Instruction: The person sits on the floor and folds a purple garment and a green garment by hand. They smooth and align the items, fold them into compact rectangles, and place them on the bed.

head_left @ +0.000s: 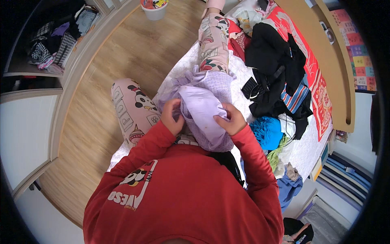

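Note:
A lilac garment [205,110] lies bunched over my lap, with crinkled, gathered fabric around a smooth, paler panel. Its exact cut is hidden by the folds. My left hand [172,117] is curled on the left edge of the smooth panel, thumb and fingers closing on the cloth. On the other side, my right hand [231,119] pinches the panel's right edge between thumb and fingers. Small spots show on the pale cloth. Under the garment are my legs in pink panda-print trousers [213,38].
Right of me, a white bedspread [178,67] bears black clothes [268,53], a blue fringed item [268,132] and a red patterned cloth [321,101]. An open wardrobe shelf [44,73] with clothes stands left. A white bin [154,12] is on the wooden floor.

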The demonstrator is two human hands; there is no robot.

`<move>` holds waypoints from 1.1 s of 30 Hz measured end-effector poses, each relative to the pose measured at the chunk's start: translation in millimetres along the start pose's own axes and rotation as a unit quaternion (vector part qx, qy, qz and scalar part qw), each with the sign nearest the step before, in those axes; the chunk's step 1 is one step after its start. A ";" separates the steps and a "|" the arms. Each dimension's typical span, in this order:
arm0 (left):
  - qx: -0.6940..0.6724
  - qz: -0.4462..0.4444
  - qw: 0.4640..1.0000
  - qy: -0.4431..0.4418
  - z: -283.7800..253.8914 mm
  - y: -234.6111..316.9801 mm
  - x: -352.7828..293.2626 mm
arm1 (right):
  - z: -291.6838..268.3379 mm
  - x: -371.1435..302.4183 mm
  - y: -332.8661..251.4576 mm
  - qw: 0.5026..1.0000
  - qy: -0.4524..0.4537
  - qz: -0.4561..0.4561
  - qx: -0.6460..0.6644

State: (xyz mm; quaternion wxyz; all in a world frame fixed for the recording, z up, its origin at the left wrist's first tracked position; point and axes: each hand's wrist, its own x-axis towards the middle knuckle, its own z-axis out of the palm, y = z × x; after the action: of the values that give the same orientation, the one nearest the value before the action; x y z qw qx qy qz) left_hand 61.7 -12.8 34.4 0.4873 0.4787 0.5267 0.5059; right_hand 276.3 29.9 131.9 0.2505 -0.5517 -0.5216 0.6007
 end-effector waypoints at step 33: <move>0.378 0.132 0.883 -0.245 -30.5 130.5 27.6 | -173.6 -56.7 44.1 0.944 0.136 -0.104 -0.283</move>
State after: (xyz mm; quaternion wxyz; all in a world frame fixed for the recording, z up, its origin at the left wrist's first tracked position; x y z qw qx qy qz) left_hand 30.9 16.6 164.4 0.3113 0.8007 0.4735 0.1943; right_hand 463.9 26.5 141.4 0.2137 -0.6193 -0.6855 0.3177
